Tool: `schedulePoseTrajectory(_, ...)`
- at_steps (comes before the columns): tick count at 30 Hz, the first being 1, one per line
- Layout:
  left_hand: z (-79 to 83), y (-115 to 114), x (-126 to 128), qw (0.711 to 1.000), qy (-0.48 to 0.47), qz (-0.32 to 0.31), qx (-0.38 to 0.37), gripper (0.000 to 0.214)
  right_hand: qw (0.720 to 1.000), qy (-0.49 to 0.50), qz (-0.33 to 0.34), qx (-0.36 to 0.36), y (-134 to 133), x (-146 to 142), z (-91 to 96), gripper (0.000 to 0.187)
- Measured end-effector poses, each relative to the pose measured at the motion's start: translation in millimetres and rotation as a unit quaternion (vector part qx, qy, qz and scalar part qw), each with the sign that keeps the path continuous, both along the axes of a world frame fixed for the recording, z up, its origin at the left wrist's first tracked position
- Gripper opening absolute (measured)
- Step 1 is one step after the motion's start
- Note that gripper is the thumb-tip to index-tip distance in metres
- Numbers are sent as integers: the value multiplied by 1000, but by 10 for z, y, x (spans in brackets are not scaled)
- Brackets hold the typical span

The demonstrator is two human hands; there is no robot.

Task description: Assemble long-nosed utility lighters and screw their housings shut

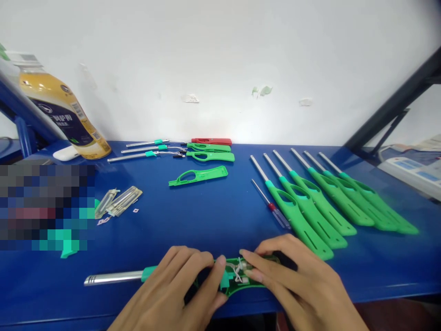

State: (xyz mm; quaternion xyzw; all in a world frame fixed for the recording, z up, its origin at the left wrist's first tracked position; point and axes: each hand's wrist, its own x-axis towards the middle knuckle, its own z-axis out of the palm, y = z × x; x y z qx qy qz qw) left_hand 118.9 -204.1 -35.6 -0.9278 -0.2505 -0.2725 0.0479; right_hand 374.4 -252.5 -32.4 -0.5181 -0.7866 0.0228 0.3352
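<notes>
An opened green long-nose lighter (237, 276) lies near the table's front edge, its metal tube (113, 277) pointing left. White wires and a small part show inside its shell. My left hand (179, 289) rests over the lighter's left part, fingers curled on it. My right hand (303, 285) presses on the right part, fingertips pinching at the inner parts. Both hands touch the same lighter.
Several finished green lighters (320, 202) lie in a row at right, with a small red-handled screwdriver (272, 207) beside them. Green shell halves (200, 175), a red shell (212, 141) and metal tubes (144, 154) lie further back. A yellow bottle (58, 110) leans at left; clear parts (119, 201) lie nearby.
</notes>
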Motion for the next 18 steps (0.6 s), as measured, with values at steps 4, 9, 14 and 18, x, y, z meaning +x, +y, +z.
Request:
schedulePoseTrajectory(4, -15, -9, -43, 999, -13, -14, -41, 29, 1000, 8, 5, -14, 1, -5, -7, 26)
schedulePoseTrajectory(9, 2, -22, -11, 998, 3, 2, -62, 29, 1000, 21, 4, -19, 4, -9, -16, 25)
schedulePoseTrajectory(14, 47, -8, 18, 997, 28, -9, -70, 32, 1000, 23, 3, -20, 19, -4, -6, 24)
schedulePoseTrajectory(18, 49, -2, 22, 993, 19, -23, -114, 35, 999, 24, 9, -25, 7, 2, -9, 23)
